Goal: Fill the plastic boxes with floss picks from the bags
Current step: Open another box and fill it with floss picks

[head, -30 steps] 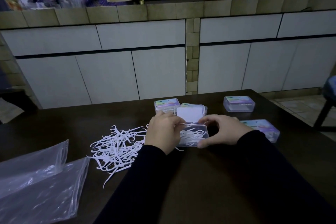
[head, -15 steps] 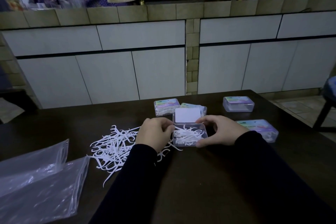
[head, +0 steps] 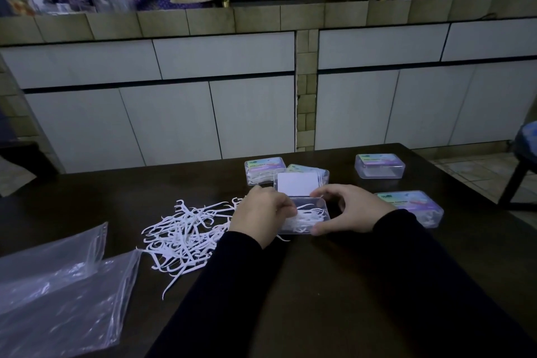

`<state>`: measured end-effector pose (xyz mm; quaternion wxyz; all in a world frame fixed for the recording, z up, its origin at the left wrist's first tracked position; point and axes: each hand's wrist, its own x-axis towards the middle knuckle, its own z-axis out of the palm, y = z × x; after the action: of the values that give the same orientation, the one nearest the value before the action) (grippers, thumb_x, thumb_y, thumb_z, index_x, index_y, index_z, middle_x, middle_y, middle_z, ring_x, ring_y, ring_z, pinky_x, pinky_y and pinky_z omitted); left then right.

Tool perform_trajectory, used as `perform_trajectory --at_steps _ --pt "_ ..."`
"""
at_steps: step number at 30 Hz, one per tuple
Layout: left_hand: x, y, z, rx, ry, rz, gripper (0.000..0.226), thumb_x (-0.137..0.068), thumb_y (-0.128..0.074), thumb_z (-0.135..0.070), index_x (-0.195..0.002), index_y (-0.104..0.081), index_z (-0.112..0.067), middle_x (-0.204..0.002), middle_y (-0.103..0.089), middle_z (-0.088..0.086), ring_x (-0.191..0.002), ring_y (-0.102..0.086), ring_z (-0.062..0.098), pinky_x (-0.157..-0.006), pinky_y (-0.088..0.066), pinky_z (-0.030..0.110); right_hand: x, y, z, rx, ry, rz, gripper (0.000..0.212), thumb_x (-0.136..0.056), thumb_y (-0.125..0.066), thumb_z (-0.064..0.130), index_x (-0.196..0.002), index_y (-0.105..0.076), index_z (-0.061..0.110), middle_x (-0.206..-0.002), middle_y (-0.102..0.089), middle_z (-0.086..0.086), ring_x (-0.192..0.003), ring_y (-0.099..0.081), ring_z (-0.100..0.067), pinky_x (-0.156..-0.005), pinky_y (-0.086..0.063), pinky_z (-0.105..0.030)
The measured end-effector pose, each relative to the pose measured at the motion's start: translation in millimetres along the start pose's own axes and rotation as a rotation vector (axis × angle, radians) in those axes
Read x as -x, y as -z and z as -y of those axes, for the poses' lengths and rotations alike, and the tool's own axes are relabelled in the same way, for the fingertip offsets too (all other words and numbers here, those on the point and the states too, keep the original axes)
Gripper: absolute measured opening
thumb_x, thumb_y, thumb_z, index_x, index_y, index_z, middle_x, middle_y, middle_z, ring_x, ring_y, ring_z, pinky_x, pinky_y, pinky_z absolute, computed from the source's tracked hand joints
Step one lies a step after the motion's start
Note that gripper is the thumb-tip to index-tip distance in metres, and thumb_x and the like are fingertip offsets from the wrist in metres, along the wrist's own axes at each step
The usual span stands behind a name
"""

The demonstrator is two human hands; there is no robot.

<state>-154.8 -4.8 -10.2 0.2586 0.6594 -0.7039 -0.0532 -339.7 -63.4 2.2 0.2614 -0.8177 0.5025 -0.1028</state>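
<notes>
The left hand (head: 263, 216) is pressing white floss picks into the open clear plastic box (head: 308, 216), apparently pinching some. The right hand (head: 353, 208), fingers curled, is gripping its edge. Next, probably closing the lid (head: 296, 183).

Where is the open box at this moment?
The open box sits mid-table between the left hand and right hand, right of the loose picks.

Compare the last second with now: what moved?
The left hand drew back to the pile side half a second ago, then returned into the open box, fingers on the floss picks inside. The right hand kept holding the box. The loose pile, bags and closed boxes stayed put.
</notes>
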Motion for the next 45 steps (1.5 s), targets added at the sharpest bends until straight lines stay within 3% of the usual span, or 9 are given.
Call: perform_trajectory --at_steps 6,11,16,21,25,30,35,39,45 --pt "2.4 2.5 1.3 0.013 -0.037 -0.088 0.018 -0.092 -0.057 -0.038 -0.098 -0.072 -0.028 -0.098 -0.061 -0.012 -0.098 -0.046 0.008 -0.085 -0.04 0.027 -2.4 -1.7 -2.6 -0.008 0.007 -0.005 0.077 -0.067 -0.082 0.049 -0.133 -0.045 0.038 -0.139 -0.046 0.009 -0.105 -0.039 -0.004 -0.09 -0.044 -0.027" --pt "3.5 4.1 0.6 0.001 -0.028 0.134 0.027 -0.094 -0.051 -0.041 -0.106 -0.071 -0.028 -0.111 -0.064 -0.014 -0.102 -0.043 0.008 -0.09 -0.043 0.032 -4.2 -0.7 -5.6 -0.02 0.012 -0.013 0.076 -0.065 -0.083 0.049 -0.13 -0.047 0.039 -0.136 -0.048 0.01 -0.105 -0.041 -0.003 -0.086 -0.041 -0.023" --pt "3.6 1.7 -2.7 -0.056 -0.056 0.016 0.029 -0.097 -0.046 -0.035 -0.111 -0.069 -0.027 -0.114 -0.064 -0.014 -0.1 -0.044 0.01 -0.087 -0.044 0.03 -4.9 -0.2 -7.0 -0.018 -0.016 -0.03 0.076 -0.066 -0.083 0.05 -0.132 -0.047 0.037 -0.138 -0.049 0.008 -0.11 -0.043 -0.006 -0.094 -0.045 -0.029" --pt "4.3 0.3 -6.5 -0.076 -0.065 0.051 0.028 -0.095 -0.046 -0.037 -0.106 -0.071 -0.028 -0.104 -0.068 -0.01 -0.097 -0.044 0.012 -0.083 -0.044 0.032 -3.3 0.8 -6.6 -0.017 -0.024 -0.033 0.075 -0.068 -0.082 0.048 -0.133 -0.046 0.035 -0.137 -0.05 0.007 -0.109 -0.045 -0.006 -0.094 -0.046 -0.03" --pt "3.3 1.4 -8.2 -0.125 -0.059 -0.113 0.034 -0.096 -0.044 -0.044 -0.101 -0.073 -0.027 -0.096 -0.068 -0.011 -0.093 -0.044 0.01 -0.076 -0.04 0.027 -3.9 1.3 -6.8 -0.012 -0.031 -0.036 0.076 -0.069 -0.082 0.047 -0.134 -0.046 0.034 -0.137 -0.05 0.006 -0.108 -0.044 -0.006 -0.094 -0.047 -0.03" --pt "4.4 -5.5 -11.8 -0.13 -0.104 0.021 0.034 -0.096 -0.044 -0.046 -0.105 -0.071 -0.027 -0.104 -0.067 -0.009 -0.091 -0.044 0.01 -0.075 -0.041 0.027 -4.1 0.3 -7.3 -0.03 -0.025 -0.028 0.075 -0.07 -0.081 0.045 -0.134 -0.045 0.033 -0.136 -0.05 0.006 -0.107 -0.045 -0.006 -0.092 -0.045 -0.028" --pt "3.6 1.5 -4.0 -0.071 -0.053 -0.067 0.031 -0.096 -0.047 -0.042 -0.107 -0.071 -0.026 -0.106 -0.065 -0.009 -0.099 -0.046 0.009 -0.082 -0.039 0.025 -4.6 -6.2 -6.1 -0.017 -0.028 -0.047 0.076 -0.072 -0.079 0.047 -0.138 -0.042 0.033 -0.141 -0.046 0.006 -0.121 -0.046 -0.011 -0.095 -0.043 -0.028" --pt "6.9 7.9 7.6 0.001 0.011 -0.156 0.029 -0.095 -0.05 -0.041 -0.094 -0.074 -0.024 -0.096 -0.068 -0.009 -0.09 -0.044 0.008 -0.076 -0.036 0.025 -0.4 -11.8 -2.4 0.15 -0.042 -0.12 0.085 -0.07 -0.074 0.06 -0.143 -0.036 0.037 -0.146 -0.032 0.005 -0.132 -0.032 -0.016 -0.104 -0.037 -0.037" --pt "17.9 26.5 19.9 0.017 0.067 -0.298 0.021 -0.091 -0.055 -0.035 -0.09 -0.073 -0.025 -0.089 -0.068 -0.011 -0.091 -0.047 0.012 -0.076 -0.041 0.029 13.3 -17.6 18.5 0.241 0.084 -0.284 0.078 -0.071 -0.066 0.068 -0.14 -0.04 0.042 -0.138 -0.031 0.008 -0.126 -0.028 -0.014 -0.104 -0.031 -0.036"
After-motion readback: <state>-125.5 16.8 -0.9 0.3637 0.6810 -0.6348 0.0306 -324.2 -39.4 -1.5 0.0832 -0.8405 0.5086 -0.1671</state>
